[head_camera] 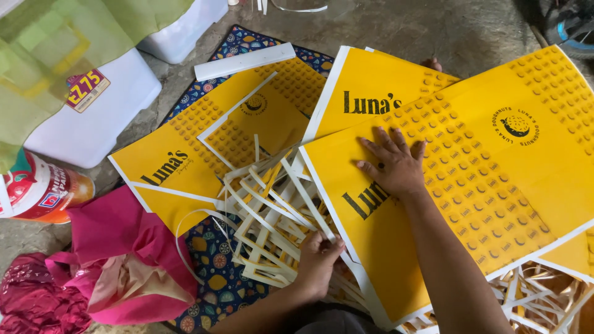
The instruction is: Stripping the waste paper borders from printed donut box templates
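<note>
Both hands on printed yellow sheets, floor-level work area.
Right hand lies flat, fingers spread, pressing the top yellow sheet at centre-right of frame. Left hand, lower centre, is clenched around the sheet's white lower-left edge, just beside a heap of paper offcut strips. Pink cloth bag at lower left.

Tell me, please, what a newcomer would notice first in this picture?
First, the large yellow printed sheets spread across the middle and right, the right hand lying flat on the top one. Next, the pile of pale paper strips at centre, where the left hand pinches the sheet's lower edge. A bright pink cloth lies lower left.
</note>
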